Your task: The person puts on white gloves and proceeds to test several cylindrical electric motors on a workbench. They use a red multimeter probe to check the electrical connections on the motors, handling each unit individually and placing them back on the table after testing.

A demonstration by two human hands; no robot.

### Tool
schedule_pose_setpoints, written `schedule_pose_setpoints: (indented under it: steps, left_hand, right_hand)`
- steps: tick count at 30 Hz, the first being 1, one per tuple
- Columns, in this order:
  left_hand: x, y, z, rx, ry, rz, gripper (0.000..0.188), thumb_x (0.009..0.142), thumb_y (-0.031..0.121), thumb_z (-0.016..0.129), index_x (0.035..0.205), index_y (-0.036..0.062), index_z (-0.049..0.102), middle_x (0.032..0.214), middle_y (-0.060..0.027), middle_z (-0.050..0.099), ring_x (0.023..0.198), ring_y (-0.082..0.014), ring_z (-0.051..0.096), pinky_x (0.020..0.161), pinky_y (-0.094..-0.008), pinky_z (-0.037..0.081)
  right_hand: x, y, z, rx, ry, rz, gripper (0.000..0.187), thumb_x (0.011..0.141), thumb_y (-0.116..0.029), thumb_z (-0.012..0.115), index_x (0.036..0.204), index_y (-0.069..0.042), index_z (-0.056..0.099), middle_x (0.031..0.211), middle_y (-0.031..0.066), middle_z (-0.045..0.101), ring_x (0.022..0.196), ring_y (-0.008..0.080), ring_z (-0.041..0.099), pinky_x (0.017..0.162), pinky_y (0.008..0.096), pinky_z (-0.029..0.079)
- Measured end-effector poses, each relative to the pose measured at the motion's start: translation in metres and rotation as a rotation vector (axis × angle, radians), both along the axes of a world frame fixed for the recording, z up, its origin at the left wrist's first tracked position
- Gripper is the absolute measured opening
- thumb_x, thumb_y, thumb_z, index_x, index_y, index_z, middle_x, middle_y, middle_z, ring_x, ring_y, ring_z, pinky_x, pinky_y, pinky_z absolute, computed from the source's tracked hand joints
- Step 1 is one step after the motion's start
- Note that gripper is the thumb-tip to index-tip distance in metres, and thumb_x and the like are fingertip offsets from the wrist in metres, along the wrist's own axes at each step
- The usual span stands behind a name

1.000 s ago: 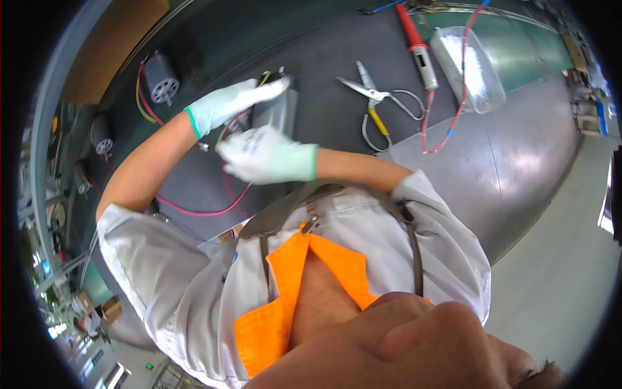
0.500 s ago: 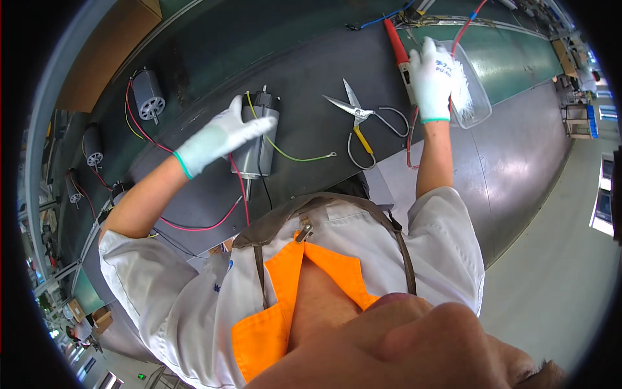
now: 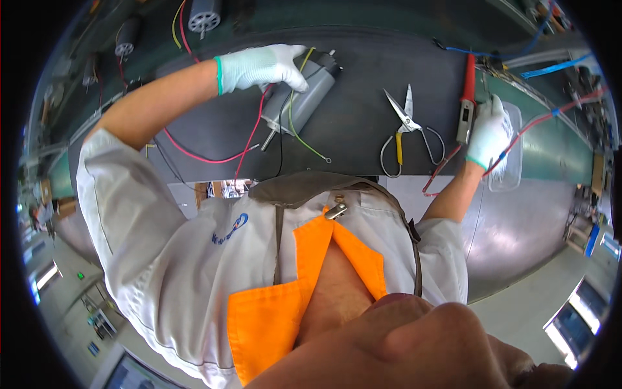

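Observation:
My left hand (image 3: pixel 262 68), in a white knit glove, grips the shaft-less end of a grey cylindrical motor (image 3: pixel 311 100) lying slanted on the dark mat. Its thumb and fingers curl over the casing. A yellow-green wire (image 3: pixel 297 123) with a ring terminal hangs across the motor beside a black and a red wire. My gloved right hand (image 3: pixel 490 133) rests over a clear plastic bin (image 3: pixel 512 175) of thin white strips, its visible fingers stretched and apart. Close to it lies a red-handled tool (image 3: pixel 468 84) with a grey body. Scissors (image 3: pixel 406 123) lie open between my hands.
More motors with wires, one (image 3: pixel 205 16) at the far left and another (image 3: pixel 127 37) beyond it, stand on the bench. A red cable (image 3: pixel 551 117) runs past the bin at right. Blue cable (image 3: pixel 489 52) crosses the far edge. A red lead (image 3: pixel 207 159) loops near me.
The whole view has shifted and turned. My left hand has closed round the motor, which now lies more slanted. My right hand stays at the bin.

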State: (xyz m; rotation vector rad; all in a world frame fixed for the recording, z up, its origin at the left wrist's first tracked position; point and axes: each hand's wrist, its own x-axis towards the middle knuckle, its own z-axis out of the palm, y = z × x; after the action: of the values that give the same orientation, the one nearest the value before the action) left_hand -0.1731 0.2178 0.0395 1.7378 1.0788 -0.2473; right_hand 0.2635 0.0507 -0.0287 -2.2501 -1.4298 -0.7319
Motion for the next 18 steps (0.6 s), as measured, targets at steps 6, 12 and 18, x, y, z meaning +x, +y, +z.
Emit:
schedule_pose_setpoints:
  steps: [6,12,18]
  left_hand:
    - [0.006,-0.009,0.019,0.193,0.134,-0.150,0.081,0.076,0.015,0.068,0.150,-0.0048,0.042,0.097,-0.0195,0.069,0.078,-0.0193,0.068,0.066,-0.0380,0.056]
    - [0.009,0.016,0.017,-0.108,0.257,-0.055,0.046,0.081,0.020,0.070,0.119,-0.0051,0.067,0.078,-0.0155,0.070,0.062,-0.0259,0.069,0.061,-0.0402,0.057]
    - [-0.009,0.029,0.026,-0.503,0.117,0.080,0.031,0.088,0.033,0.072,0.091,0.0016,0.070,0.066,-0.0056,0.060,0.054,-0.0190,0.058,0.055,-0.0357,0.050]
  right_hand:
    - [-0.124,-0.010,0.068,-0.111,0.624,0.470,0.026,0.095,-0.011,0.067,0.119,-0.006,0.075,0.093,0.0116,0.071,0.083,0.0134,0.065,0.073,0.0280,0.051]
    - [-0.203,-0.002,0.079,-0.172,1.899,0.929,0.032,0.099,-0.012,0.065,0.122,0.011,0.067,0.114,0.0179,0.073,0.104,0.0228,0.071,0.088,0.0330,0.060]
    - [-0.261,0.022,0.037,-0.135,1.691,1.026,0.034,0.093,-0.003,0.068,0.127,0.000,0.068,0.122,0.0127,0.071,0.109,0.0243,0.068,0.096,0.0378,0.055]
